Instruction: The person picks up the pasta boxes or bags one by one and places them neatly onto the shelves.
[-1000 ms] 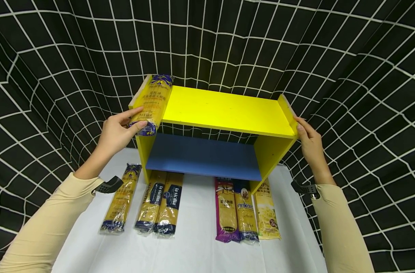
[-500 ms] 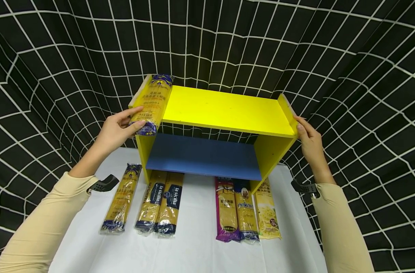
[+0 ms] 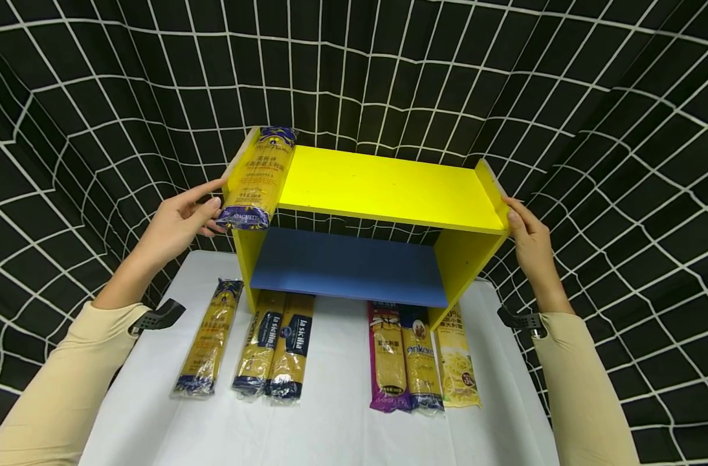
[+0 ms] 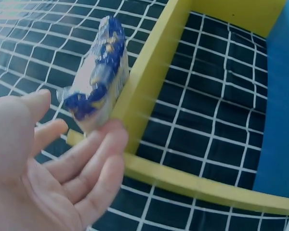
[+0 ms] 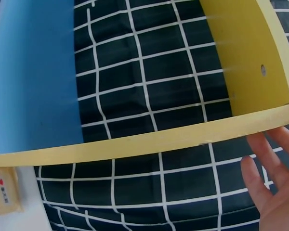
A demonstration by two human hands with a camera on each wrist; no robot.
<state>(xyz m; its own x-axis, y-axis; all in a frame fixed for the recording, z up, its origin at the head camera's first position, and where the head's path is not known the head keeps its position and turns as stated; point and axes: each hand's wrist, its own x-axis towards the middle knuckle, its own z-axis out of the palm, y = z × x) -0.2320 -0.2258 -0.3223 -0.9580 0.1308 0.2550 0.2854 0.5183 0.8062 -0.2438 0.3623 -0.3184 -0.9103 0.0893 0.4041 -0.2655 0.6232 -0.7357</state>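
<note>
A yellow spaghetti packet (image 3: pixel 259 178) with blue ends lies on the left end of the top yellow board of a shelf unit (image 3: pixel 383 189). In the left wrist view the blue end of this spaghetti packet (image 4: pixel 97 79) sticks out past the board edge. My left hand (image 3: pixel 182 217) is beside that end, its thumb apart from the packet and its fingers near the shelf's left side. My right hand (image 3: pixel 529 239) rests its fingertips against the shelf's right side panel, fingers fairly straight in the right wrist view (image 5: pixel 274 173).
Below, on the white table (image 3: pixel 331 427), lie a matching spaghetti packet (image 3: pixel 210 340), two la sicilia packets (image 3: pixel 288 349), a purple packet (image 3: pixel 389 362), an ankara packet (image 3: pixel 422 366) and a yellow packet (image 3: pixel 457 362). A blue board (image 3: pixel 348 265) forms the lower shelf. Black grid-patterned cloth surrounds the table.
My left hand has let go of the spaghetti packet and drawn back to the left. The packet stays on the top board. My right hand has stayed at the shelf's right side.
</note>
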